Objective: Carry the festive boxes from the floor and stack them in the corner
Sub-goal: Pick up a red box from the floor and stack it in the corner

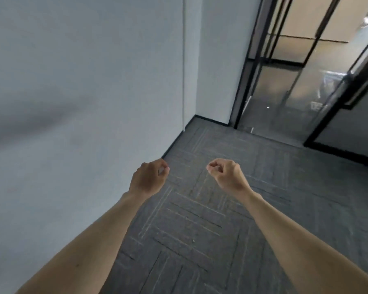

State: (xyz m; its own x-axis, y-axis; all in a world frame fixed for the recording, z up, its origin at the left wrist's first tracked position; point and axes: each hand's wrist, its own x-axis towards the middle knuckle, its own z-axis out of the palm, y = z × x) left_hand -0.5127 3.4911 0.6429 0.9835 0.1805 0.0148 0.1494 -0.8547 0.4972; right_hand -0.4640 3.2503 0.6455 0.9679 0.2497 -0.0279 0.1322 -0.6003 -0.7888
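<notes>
While both arms reach forward over grey carpet [200, 219], the left hand [149, 177] and right hand [227, 174] are curled closed on nothing. No box shows; the corner [194, 115] lies ahead beside a white wall [83, 92].

The floor [200, 219] was dark grey carpet tile, matt and coarsely woven, with pale line patterns. The wall [83, 81] was smooth, matt, pale paint, edged by a black skirting board [174, 143]. The partition [285, 92] was glossy glass in black metal-looking frames.
</notes>
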